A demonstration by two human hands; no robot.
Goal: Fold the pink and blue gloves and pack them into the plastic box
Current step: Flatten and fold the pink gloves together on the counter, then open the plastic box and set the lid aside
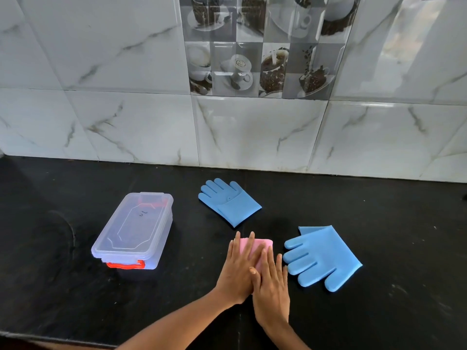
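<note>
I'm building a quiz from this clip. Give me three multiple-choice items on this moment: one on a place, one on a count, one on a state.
1. Where is the plastic box relative to the hands?
A left
B right
C behind them

2. How many blue gloves lie on the counter?
A one
B two
C three

3. The box lid is:
A off
B on
C tilted open

Answers:
1 A, it sits left of both hands.
2 B, the far blue glove and the near blue glove.
3 B, the lid lies flat on the box.

Head camera looks down, close over counter.
</note>
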